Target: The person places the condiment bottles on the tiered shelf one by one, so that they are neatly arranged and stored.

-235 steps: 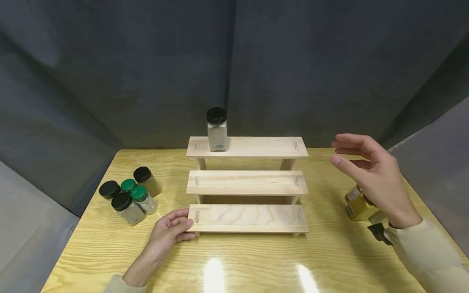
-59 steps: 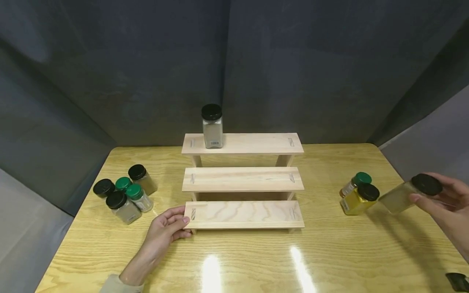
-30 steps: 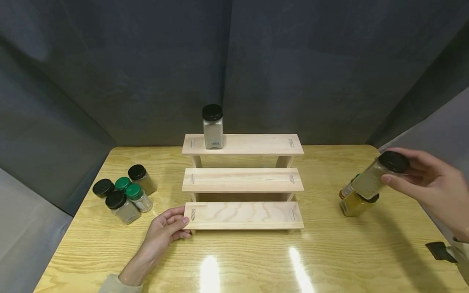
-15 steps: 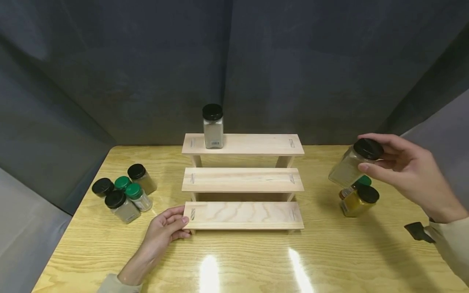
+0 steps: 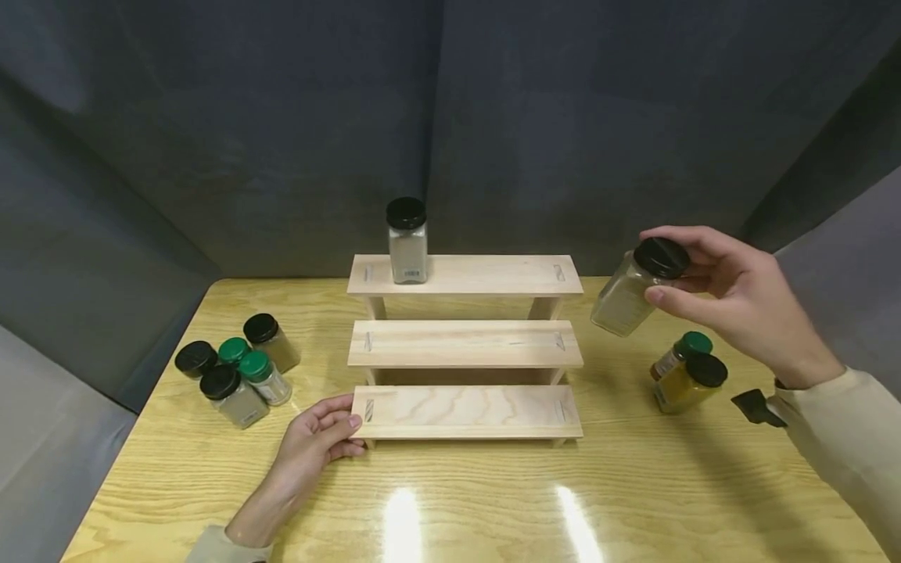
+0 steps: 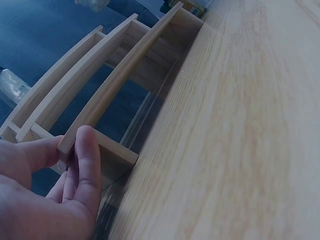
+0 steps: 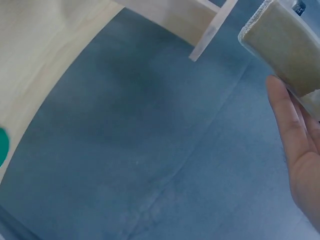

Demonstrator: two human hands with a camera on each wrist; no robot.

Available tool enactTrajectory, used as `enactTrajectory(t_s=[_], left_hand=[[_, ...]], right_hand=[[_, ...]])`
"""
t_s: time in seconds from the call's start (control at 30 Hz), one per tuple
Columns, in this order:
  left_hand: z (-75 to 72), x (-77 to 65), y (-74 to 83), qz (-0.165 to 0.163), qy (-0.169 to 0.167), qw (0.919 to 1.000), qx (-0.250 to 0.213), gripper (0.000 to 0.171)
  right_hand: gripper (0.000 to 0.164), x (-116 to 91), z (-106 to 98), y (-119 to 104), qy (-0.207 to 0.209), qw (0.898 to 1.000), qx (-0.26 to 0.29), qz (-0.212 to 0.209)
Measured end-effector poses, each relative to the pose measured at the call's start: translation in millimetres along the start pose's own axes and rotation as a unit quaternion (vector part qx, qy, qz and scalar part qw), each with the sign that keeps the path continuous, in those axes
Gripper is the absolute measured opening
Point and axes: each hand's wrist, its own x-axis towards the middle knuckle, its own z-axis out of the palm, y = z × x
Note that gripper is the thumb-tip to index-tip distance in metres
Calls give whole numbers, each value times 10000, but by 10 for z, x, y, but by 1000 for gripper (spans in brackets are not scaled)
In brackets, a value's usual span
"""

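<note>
**While my left hand [image 5: 317, 438] steadies the rack [image 5: 464, 356], my right hand [image 5: 735, 309] holds a tilted jar [image 5: 621, 303] beyond its right side**

My right thumb and fingers curl round the black lid [image 5: 662, 257] of the tilted jar, parted only as wide as the lid. The jar's base slants down and left, and a gap separates it from the right edges of the top shelf [image 5: 500, 274] and middle shelf [image 5: 450, 342]. My left thumb and fingers pinch the left end of the lowest shelf [image 5: 457, 410], the thumb on top. The standing jar [image 5: 408, 254] is upright near the top shelf's left end; from it the board runs on to the right edge.

The rack is pale wood with straight-edged rectangular boards, short dark marks near their ends. The table [image 5: 479, 500] shows glossy yellow grain; behind it hangs a dark grey-blue curtain [image 5: 317, 141]. The tilted jar is clear and flat-sided, with tan contents.

Shelves number three. Five jars cluster left of the rack: three black-lidded jars [image 5: 239, 407] and two green-lidded jars [image 5: 271, 387]. Two more stand close together at the right: one green-topped jar [image 5: 693, 342] and one yellow-filled jar [image 5: 679, 395] with a black top.
</note>
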Motion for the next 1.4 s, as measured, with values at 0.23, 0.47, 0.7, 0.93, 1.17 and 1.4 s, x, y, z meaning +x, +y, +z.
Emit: enactTrajectory(t_s=[0.23,0.47,0.7,0.93,1.17,1.4], left_hand=[[1,7,-5,3,-40,10000,-31,54],[1,4,-8,-14,25,10000,-35,53],[-1,12,-8,3,42,10000,-15,53],[-7,10,-6,28,12,10000,9,52],[-4,17,-6,54,-54,10000,10,51],[-9,15,-5,40,-41,10000,-6,51]], right_hand=[[60,143,115,-11,-180,9979,591,-181],[59,292,219,-78,-283,9974,593,-281],[57,452,306,-136,-454,9972,493,-332],[56,597,394,-159,-756,9949,509,-423],[54,699,498,-154,-915,9905,926,-449],[51,813,614,-165,-957,9917,702,-494]])
